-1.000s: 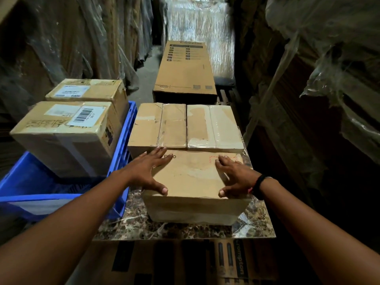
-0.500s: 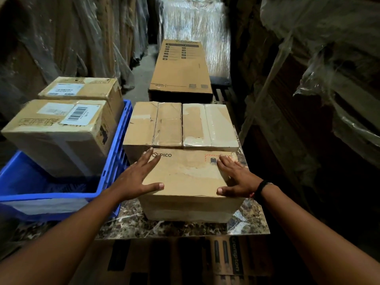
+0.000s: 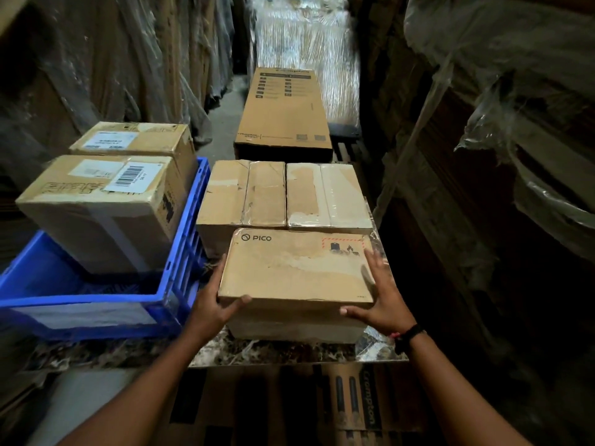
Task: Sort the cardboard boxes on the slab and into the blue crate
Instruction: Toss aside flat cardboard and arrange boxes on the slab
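A brown PICO box (image 3: 296, 268) sits on the marble slab (image 3: 289, 354) at its near end. My left hand (image 3: 215, 300) clasps the box's left side, thumb hooked over the front top edge. My right hand (image 3: 381, 297) clasps its right side the same way. Behind it lie two taped cardboard boxes side by side, one on the left (image 3: 241, 194) and one on the right (image 3: 326, 194). The blue crate (image 3: 96, 307) stands left of the slab with two labelled boxes in it, a near one (image 3: 99, 204) and a far one (image 3: 135, 140).
A long printed carton (image 3: 283, 114) lies beyond the slab in the aisle. Plastic-wrapped stacks (image 3: 499, 123) wall in both sides closely. Another printed carton (image 3: 354, 403) lies under the slab's near edge. The crate's near part holds no box.
My hands slid from lying flat on top of the PICO box to gripping its two sides. The box's top is now uncovered and its logo shows.
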